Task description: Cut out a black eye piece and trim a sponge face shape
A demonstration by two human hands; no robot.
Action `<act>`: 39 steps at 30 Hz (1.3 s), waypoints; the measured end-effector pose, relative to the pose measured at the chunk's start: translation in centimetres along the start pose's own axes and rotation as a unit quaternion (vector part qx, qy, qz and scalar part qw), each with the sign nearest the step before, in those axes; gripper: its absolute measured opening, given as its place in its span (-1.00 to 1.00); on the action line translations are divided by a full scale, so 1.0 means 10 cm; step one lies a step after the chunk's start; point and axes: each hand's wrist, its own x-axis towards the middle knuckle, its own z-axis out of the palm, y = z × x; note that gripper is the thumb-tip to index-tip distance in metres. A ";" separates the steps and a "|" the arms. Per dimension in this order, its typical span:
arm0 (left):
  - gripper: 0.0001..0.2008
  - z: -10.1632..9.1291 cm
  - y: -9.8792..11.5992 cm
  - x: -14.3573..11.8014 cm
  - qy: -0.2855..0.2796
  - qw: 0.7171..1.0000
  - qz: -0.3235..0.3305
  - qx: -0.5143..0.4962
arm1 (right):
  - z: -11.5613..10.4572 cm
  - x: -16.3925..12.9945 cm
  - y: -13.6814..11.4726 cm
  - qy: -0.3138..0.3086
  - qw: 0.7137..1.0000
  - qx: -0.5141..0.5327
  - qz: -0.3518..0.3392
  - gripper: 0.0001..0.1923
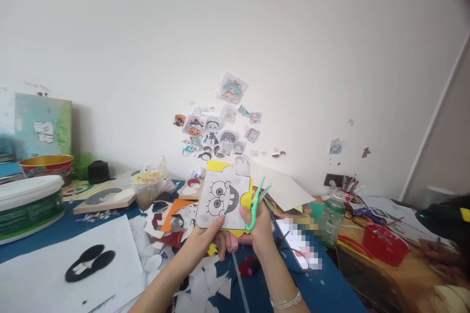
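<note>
My left hand [205, 239] holds up a cartoon-face paper print [222, 198] backed by yellow card [246, 199], gripping it at the bottom edge. My right hand [260, 227] grips small green scissors [257, 203], whose blades point up along the card's right edge. A silver bracelet [286, 300] circles my right wrist. Both hands hover above a blue table [323, 288] strewn with paper scraps.
A white tub [27, 205] and a red-gold bowl [46, 164] stand at the left, with white paper bearing black cut shapes [90, 261] nearby. At the right are a green bottle [332, 215], a red tray [384, 244] and another person's hand [436, 249]. Cartoon cut-outs [220, 132] cover the wall.
</note>
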 end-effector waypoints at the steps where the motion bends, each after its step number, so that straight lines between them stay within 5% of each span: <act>1: -0.49 -0.01 0.01 -0.01 -0.010 1.000 0.005 0.001 | 0.00 0.00 0.00 -0.002 1.000 -0.002 -0.007 -0.54; 26: -0.55 -0.05 0.06 -0.03 -0.098 0.995 -0.008 -0.033 | -0.06 0.04 0.10 -0.034 0.999 -0.008 -0.028 -0.49; 39: -0.59 0.00 -0.09 0.06 -0.055 0.996 0.024 -0.069 | -0.03 -0.01 0.05 -0.037 0.999 0.005 -0.016 -0.54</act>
